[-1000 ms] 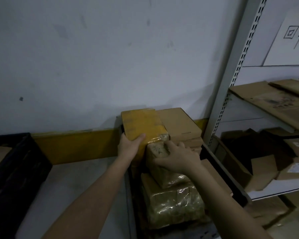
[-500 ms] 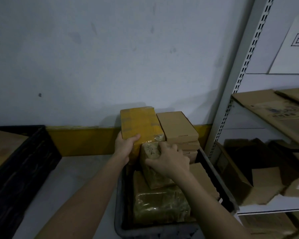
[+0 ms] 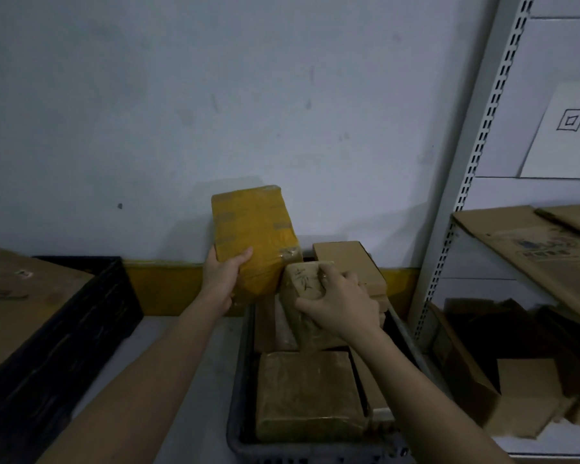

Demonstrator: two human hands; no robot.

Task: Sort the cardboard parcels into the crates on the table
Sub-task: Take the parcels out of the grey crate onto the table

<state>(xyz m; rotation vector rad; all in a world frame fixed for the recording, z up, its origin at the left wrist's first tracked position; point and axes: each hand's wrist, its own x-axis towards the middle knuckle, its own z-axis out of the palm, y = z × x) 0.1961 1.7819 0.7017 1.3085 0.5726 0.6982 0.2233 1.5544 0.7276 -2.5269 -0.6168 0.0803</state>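
My left hand [image 3: 223, 275] grips a yellow taped parcel [image 3: 253, 234], raised and tilted above the far left corner of a grey crate [image 3: 240, 380]. Beside it my right hand [image 3: 339, 299] holds a smaller brown wrapped parcel [image 3: 302, 279] with writing on its end, standing upright in the crate. A flat plastic-wrapped parcel [image 3: 307, 395] lies at the crate's front. Plain cardboard boxes [image 3: 344, 259] are stacked at the crate's back right. A black crate [image 3: 64, 329] stands on the table at the left, with a large brown parcel [image 3: 21, 303] in it.
A grey table top [image 3: 181, 363] shows between the two crates. A white wall with a yellow strip [image 3: 163, 283] runs behind them. At the right a metal shelf rack [image 3: 462, 182] holds flattened cardboard [image 3: 529, 242] and loose boxes [image 3: 523, 393].
My left hand has lifted the yellow parcel up and clear of the stack. My right hand stays on the small brown parcel. The view has tilted down, showing more of both crates.
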